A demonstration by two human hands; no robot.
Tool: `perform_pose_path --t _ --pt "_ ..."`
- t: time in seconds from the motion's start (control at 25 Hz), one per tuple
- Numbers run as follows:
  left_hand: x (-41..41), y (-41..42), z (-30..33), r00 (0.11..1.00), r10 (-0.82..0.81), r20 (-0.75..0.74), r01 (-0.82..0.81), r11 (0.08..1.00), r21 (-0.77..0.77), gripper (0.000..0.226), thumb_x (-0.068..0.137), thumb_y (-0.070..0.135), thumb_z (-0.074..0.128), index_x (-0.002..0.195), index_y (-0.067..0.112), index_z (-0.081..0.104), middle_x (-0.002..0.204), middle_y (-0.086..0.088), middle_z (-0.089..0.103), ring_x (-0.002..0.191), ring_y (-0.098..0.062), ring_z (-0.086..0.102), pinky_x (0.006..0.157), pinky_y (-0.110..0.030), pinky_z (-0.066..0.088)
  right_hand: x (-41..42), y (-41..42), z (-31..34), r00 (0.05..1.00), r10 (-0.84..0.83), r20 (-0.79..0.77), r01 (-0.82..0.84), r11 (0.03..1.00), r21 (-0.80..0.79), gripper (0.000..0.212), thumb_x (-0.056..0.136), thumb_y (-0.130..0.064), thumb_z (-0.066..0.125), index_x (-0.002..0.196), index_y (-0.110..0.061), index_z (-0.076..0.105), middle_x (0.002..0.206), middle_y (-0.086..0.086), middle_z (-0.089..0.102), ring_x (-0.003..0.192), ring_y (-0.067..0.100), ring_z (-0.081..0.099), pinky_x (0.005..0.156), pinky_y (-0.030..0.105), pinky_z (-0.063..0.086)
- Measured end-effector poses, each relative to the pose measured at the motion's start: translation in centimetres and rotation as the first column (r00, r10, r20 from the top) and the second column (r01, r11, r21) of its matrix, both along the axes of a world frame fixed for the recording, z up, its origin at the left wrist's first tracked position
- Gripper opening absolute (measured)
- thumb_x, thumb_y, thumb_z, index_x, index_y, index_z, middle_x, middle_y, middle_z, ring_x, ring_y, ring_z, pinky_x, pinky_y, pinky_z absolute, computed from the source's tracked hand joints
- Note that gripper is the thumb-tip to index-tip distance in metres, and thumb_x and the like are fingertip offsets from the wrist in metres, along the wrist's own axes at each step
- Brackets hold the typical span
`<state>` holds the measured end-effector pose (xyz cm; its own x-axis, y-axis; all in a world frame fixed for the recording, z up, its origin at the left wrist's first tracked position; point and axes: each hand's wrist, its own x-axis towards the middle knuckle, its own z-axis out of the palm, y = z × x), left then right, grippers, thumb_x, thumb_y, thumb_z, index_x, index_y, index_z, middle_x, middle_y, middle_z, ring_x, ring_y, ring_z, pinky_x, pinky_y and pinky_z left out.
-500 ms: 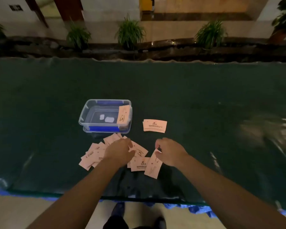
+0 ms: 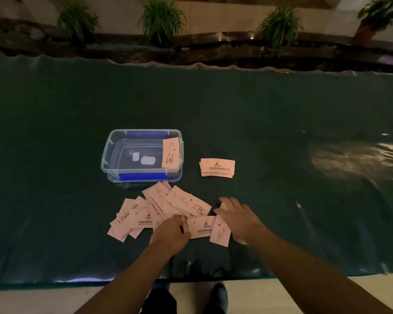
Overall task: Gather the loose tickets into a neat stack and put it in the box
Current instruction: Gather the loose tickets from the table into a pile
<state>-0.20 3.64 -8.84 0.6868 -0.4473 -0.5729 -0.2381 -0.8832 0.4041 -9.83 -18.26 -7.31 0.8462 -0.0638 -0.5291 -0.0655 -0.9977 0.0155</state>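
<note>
Several loose pink tickets [image 2: 159, 205] lie scattered on the dark green table in front of a clear plastic box [image 2: 107, 155] with blue clips. One ticket [image 2: 171, 152] leans inside the box against its right wall. A neat stack of tickets [image 2: 217, 167] lies to the right of the box. My left hand [image 2: 170, 233] rests on the near edge of the pile, fingers curled onto tickets. My right hand [image 2: 238, 219] lies flat with fingers spread, over the right end of the pile and touching a ticket [image 2: 220, 232] there.
The green table cover [image 2: 281, 123] stretches wide to the right and back. Its near edge runs just below my forearms. Potted plants [image 2: 161, 17] and a dark ledge stand behind the table. My shoes [image 2: 218, 295] show on the floor below.
My left hand has drawn back toward me, uncovering the middle tickets. My right hand has opened out flat over the right-hand tickets.
</note>
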Motion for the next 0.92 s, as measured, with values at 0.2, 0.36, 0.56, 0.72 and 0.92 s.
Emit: perform_pose_path --t 0.2,0.36,0.56,0.72,0.92 --pt "0.5 0.1 -0.6 0.992 0.040 -0.117 -0.049 0.996 -0.069 0.025 0.087 0.039 0.071 0.108 0.036 0.056 0.095 0.014 0.065 0.087 -0.006 0.062 0.067 -0.025 0.045 -0.1 0.3 -0.5 0.999 0.028 0.022 -0.027 1.000 -0.013 0.075 0.090 -0.022 0.075 0.156 -0.023 0.039 0.167 0.008 0.032 0.153 0.031 0.028 0.117 0.053 0.041" --pt "1.0 -0.2 -0.7 0.973 0.095 -0.212 -0.119 0.988 -0.103 0.027 0.085 0.034 0.072 0.106 0.036 0.056 0.103 0.013 0.066 0.093 -0.006 0.062 0.072 -0.028 0.048 -0.4 1.2 -0.6 0.996 -0.076 0.042 0.074 0.996 0.047 0.076 0.087 -0.044 0.073 0.154 -0.022 0.043 0.157 0.004 0.046 0.145 0.025 0.041 0.117 0.046 0.042" --pt "1.4 -0.2 -0.5 0.938 0.115 -0.328 -0.174 0.972 -0.156 0.034 0.086 0.029 0.073 0.117 0.032 0.058 0.101 0.016 0.062 0.089 -0.002 0.057 0.064 -0.020 0.040 0.0 3.1 -0.8 0.976 -0.215 0.024 0.211 0.970 0.121 0.081 0.081 -0.056 0.072 0.150 -0.026 0.045 0.143 -0.002 0.054 0.133 0.022 0.052 0.112 0.042 0.046" --pt "1.9 0.1 -0.1 0.896 0.138 -0.423 -0.231 0.957 -0.175 0.044 0.086 0.026 0.070 0.128 0.026 0.061 0.114 0.008 0.067 0.101 -0.010 0.064 0.078 -0.027 0.050 0.4 4.5 -1.1 0.952 -0.307 0.006 0.304 0.946 0.113 0.080 0.077 -0.057 0.075 0.146 -0.027 0.048 0.136 -0.001 0.056 0.127 0.021 0.053 0.107 0.041 0.049" --pt "3.0 0.7 0.3 0.887 0.113 -0.448 -0.238 0.942 -0.236 0.014 0.086 0.045 0.071 0.097 0.038 0.067 0.101 0.013 0.071 0.094 -0.008 0.066 0.077 -0.028 0.051 1.5 4.7 -0.6 0.865 -0.500 0.037 0.488 0.857 0.165 0.080 0.071 -0.062 0.073 0.139 -0.027 0.050 0.127 -0.005 0.056 0.116 0.015 0.055 0.098 0.036 0.055"
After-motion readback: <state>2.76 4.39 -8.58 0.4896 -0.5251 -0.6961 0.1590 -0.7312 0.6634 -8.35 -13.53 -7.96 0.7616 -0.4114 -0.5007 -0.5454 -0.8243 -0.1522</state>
